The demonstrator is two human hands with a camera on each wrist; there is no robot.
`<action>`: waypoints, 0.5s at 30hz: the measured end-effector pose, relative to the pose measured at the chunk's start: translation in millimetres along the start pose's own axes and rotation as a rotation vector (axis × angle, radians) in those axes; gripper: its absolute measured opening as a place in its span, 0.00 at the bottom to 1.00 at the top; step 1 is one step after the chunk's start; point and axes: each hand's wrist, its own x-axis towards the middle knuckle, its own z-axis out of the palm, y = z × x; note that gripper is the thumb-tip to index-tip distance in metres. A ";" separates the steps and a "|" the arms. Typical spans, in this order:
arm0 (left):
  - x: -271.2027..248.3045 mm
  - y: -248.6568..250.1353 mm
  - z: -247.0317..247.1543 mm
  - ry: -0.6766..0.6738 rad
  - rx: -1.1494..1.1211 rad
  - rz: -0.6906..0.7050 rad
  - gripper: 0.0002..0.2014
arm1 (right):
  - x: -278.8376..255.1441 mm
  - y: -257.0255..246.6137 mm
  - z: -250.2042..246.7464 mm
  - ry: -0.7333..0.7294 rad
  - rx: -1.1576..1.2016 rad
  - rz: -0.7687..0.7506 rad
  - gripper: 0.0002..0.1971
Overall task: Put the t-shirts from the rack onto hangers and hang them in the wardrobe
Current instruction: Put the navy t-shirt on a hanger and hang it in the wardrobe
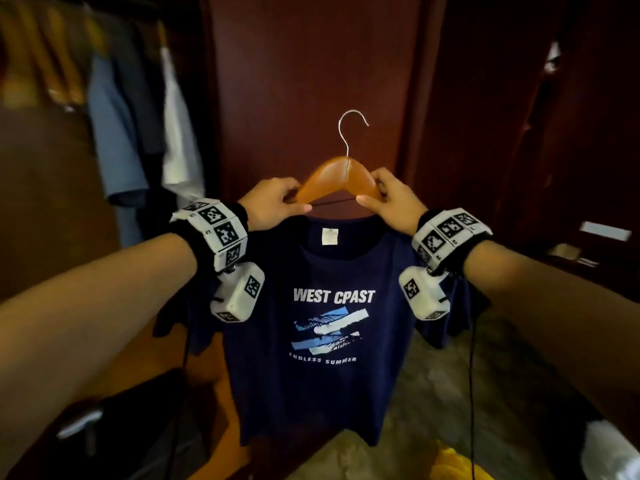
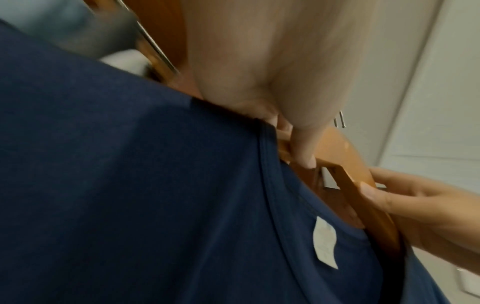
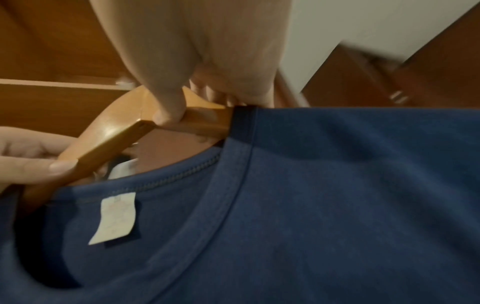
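A navy t-shirt (image 1: 322, 327) with white "WEST CPAST" print hangs front-on from a wooden hanger (image 1: 337, 180) with a metal hook (image 1: 349, 129). My left hand (image 1: 273, 202) grips the hanger's left arm where the collar meets it. My right hand (image 1: 391, 199) grips the right arm the same way. In the left wrist view my thumb presses the hanger (image 2: 345, 179) beside the t-shirt collar (image 2: 270, 164). The right wrist view shows fingers curled over the hanger (image 3: 124, 131) above the t-shirt's (image 3: 337, 195) white neck label (image 3: 115, 218).
Dark red wardrobe doors (image 1: 311, 81) stand straight ahead. Several garments (image 1: 138, 126) hang in the open wardrobe at left. A yellow item (image 1: 453, 462) and a white bag (image 1: 609, 452) lie on the floor at lower right.
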 end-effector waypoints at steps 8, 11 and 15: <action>-66.7 -85.0 -95.3 0.020 0.154 -0.174 0.15 | 39.0 -86.2 114.2 -0.101 0.078 -0.127 0.18; -92.3 -124.8 -136.8 -0.007 0.242 -0.223 0.11 | 54.9 -125.7 170.5 -0.186 0.167 -0.117 0.18; -120.8 -171.7 -178.6 0.019 0.284 -0.268 0.14 | 71.1 -168.9 232.4 -0.196 0.266 -0.138 0.13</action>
